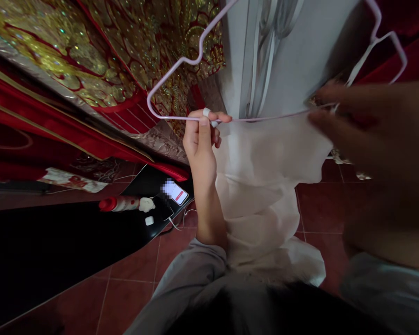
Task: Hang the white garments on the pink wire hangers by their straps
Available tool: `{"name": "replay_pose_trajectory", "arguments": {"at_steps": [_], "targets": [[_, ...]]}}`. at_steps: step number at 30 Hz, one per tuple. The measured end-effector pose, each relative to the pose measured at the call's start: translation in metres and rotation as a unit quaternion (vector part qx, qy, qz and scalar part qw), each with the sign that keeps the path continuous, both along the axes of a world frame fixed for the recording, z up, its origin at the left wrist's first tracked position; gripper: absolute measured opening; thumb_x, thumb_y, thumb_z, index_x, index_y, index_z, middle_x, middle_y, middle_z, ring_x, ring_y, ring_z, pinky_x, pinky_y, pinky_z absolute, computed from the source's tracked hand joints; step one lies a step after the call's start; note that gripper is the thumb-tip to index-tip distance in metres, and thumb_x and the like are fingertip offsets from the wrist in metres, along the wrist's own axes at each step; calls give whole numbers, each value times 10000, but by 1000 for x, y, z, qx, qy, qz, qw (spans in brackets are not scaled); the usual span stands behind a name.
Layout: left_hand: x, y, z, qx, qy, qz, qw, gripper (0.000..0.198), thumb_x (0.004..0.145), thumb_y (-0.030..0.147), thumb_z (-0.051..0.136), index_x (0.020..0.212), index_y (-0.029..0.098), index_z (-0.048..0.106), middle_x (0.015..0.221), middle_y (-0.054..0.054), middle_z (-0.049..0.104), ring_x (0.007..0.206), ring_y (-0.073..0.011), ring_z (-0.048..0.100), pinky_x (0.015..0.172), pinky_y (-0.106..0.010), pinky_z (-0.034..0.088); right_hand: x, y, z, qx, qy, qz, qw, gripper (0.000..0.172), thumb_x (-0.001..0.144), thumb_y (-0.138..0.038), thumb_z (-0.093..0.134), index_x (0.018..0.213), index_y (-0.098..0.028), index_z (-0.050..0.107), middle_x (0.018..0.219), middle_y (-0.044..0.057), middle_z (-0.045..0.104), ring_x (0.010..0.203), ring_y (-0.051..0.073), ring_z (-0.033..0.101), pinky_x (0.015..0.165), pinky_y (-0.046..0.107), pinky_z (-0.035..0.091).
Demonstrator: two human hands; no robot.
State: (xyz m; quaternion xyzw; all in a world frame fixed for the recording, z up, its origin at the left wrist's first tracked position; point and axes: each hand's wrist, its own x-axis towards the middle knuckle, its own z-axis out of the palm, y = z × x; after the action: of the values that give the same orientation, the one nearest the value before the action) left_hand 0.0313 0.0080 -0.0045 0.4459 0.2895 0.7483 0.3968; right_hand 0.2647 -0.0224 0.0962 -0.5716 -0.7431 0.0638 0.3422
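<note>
My left hand (204,132) pinches the lower bar of a thin pale-pink clothes hanger (200,46), and a white band wraps one finger. The hanger spans the upper part of the view. My right hand (366,121), smeared by motion, is at the bar's other end, thumb and fingertips close together. A white strap (361,63) loops over the hanger's right shoulder and runs down into those fingers. Pale cloth (261,204) falls in folds beneath the bar; whether it hangs from the hanger or is worn, I cannot tell.
Gold-sequined and red garments (125,60) hang at the left. On a black tabletop (73,242) lie a lit phone (177,191), a red-capped bottle (120,204) and a small white case (149,220). A grey-white panel (310,60) stands ahead, above red floor tiles (321,204).
</note>
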Motion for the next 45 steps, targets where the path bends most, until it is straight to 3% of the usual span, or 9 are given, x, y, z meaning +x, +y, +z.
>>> {"name": "replay_pose_trajectory", "arguments": {"at_steps": [3,9,14,19,24,28,33,41,45], "targets": [[0,-2,2,-9,0,-4,1000,212,1080,286,512,910,239,630,904,-35,725,533,-143,384,531,-303,338,-15,-16,-11,4,-6,82,997,387,865,-543,693,1170,-313,757,1021,6,782,733,159,720,762,392,600],[4,-4,0,-6,-1,13,1000,173,1046,363,602,953,220,627,965,-57,754,654,-157,528,614,-298,398,-30,25,-58,118,28,137,983,296,912,-353,654,1195,-295,716,1189,35,745,1135,247,696,1018,486,530],[-9,-1,-11,18,-20,134,991,179,1066,134,537,1199,233,604,1015,-31,759,885,-160,660,672,-285,421,-33,36,-89,148,21,88,985,294,953,-437,552,1205,-363,683,1030,27,732,1005,245,671,1047,563,481],[-53,8,1,30,-11,290,956,427,1029,-55,370,1110,194,707,1005,1,748,747,-107,640,540,-242,407,-32,32,-98,136,24,61,989,317,964,-479,493,1211,-396,673,1101,30,711,1060,254,648,1153,594,407],[-78,16,35,58,178,177,966,188,939,177,767,1114,233,729,1124,27,732,1175,-216,648,1054,-375,557,-36,36,-104,142,60,82,985,320,958,-446,505,1227,-411,674,1097,39,698,1086,264,642,1173,602,379],[-73,23,58,20,304,87,948,37,952,206,743,920,189,736,871,-25,618,866,-191,605,885,-328,557,-41,35,-107,145,64,62,985,302,958,-442,503,1193,-400,686,1082,38,697,1071,259,644,1186,610,367],[-67,30,67,66,321,95,940,293,1010,-13,543,815,131,707,768,-35,523,795,-168,523,834,-266,481,-42,33,-106,157,44,36,986,288,961,-453,495,1162,-384,690,1043,43,703,1035,261,649,1170,626,391],[-67,12,64,64,513,191,834,277,943,173,717,1211,246,723,1434,-72,478,1432,-221,385,1277,-357,299,-37,34,-105,169,61,60,982,270,957,-403,515,1170,-407,681,1026,40,688,1060,269,642,1176,620,366],[-66,13,78,23,547,192,815,238,937,190,734,1170,217,698,1419,-67,506,1425,-200,404,1292,-366,287,-39,34,-105,153,35,38,987,282,955,-449,507,1167,-389,682,1039,52,688,1059,268,639,1177,624,377]]}}
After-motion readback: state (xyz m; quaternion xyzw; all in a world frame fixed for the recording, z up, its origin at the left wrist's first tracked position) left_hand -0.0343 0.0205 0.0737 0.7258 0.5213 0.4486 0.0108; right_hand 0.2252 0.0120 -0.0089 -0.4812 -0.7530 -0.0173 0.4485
